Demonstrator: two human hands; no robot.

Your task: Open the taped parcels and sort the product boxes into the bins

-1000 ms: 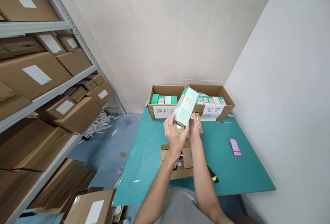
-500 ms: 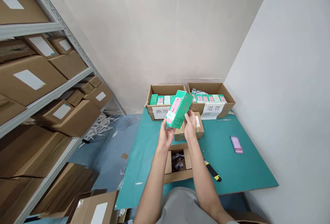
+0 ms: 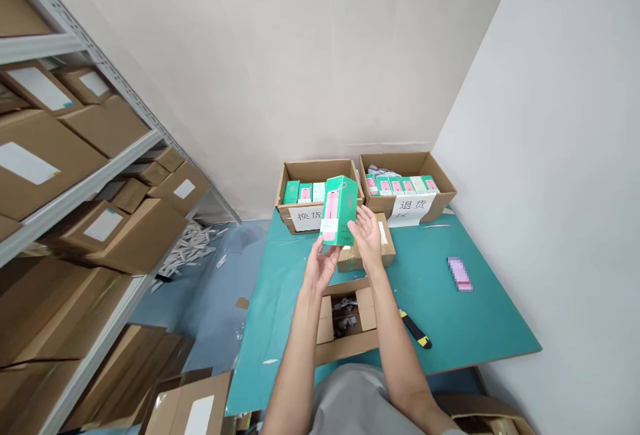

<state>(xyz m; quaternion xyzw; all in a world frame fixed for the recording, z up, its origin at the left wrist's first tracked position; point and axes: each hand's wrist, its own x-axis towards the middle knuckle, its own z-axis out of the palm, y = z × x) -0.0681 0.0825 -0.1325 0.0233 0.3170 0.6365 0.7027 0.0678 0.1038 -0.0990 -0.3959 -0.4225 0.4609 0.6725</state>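
A green product box (image 3: 345,211) with a pink item pictured on its front is held up over the table, standing almost upright. My left hand (image 3: 323,267) supports it from below, with fingers and thumb closed around its lower end. At the box's right side is my right hand (image 3: 367,238), its fingers stretched out and apart, the thumb at the box's edge. Below my forearms sits an opened cardboard box (image 3: 345,349) with crumpled grey paper inside. A closed carton (image 3: 387,255) lies behind my hands, partly hidden by them.
Two labelled cardboard bins, the left bin (image 3: 286,221) and the right bin (image 3: 443,200), hold several similar green boxes at the back. A utility knife (image 3: 416,329) and a pixelated pink thing (image 3: 460,275) lie on the green table (image 3: 490,328). Shelves of cartons (image 3: 115,175) stand left.
The green box has turned from a slant to nearly upright and shifted slightly left. My right hand's fingers have loosened from its side. The camera view has shifted a little.
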